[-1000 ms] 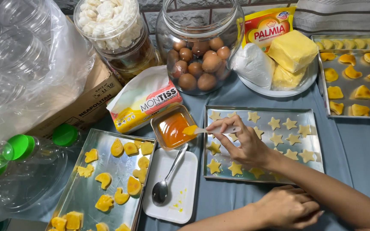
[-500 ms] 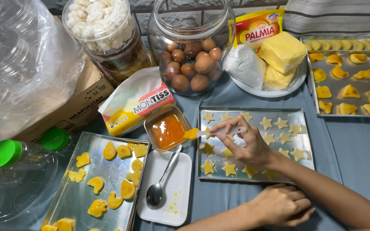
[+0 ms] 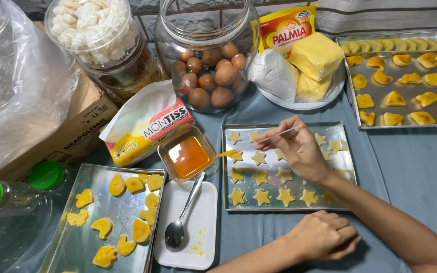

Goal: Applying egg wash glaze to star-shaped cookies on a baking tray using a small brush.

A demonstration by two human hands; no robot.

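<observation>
While the right hand [image 3: 299, 151] pinches a thin brush [image 3: 259, 141] between fingertips, its yellow tip lies over the star-cookie tray's [image 3: 347, 167] left edge; the left hand [image 3: 324, 235] rests clenched just below that tray.

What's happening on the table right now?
A person's right hand holds a thin brush, its yellow tip over the left side of a metal tray of star-shaped cookies, next to a small dish of orange egg wash. The left hand rests closed on the blue cloth below the tray. A spoon lies on a white plate. Other trays hold glazed yellow cookies.
</observation>
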